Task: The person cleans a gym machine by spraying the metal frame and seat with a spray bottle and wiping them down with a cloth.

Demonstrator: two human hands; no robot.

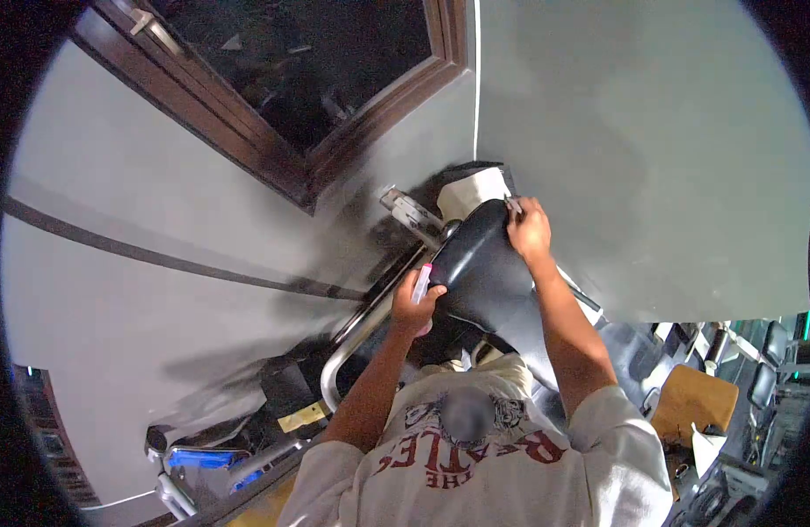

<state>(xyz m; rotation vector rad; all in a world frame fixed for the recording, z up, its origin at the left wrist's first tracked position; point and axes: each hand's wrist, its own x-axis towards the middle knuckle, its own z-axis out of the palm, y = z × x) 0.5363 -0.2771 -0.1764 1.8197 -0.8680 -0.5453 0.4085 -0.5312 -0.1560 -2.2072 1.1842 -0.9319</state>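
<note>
Head camera view is looking down past a printed shirt (475,439) onto gym-like equipment beside a wall. At the far left, a blue item (203,458) is lying low near the floor, while a brown-framed window (308,70) is showing dark above. Rightward, a bent metal tube (342,360) is running up beside the left hand (414,303), whose fingers are curling closed around a whitish, pink-tipped item (422,285) at the near left edge of the black pad (484,255). The pad is sitting between the two hands, with a white piece (475,191) showing behind its far end. The right hand (530,230) is pinching a small greyish item (513,207) there, fingers nearly closed. Farther right, a tan board (695,400) is resting lower down.
</note>
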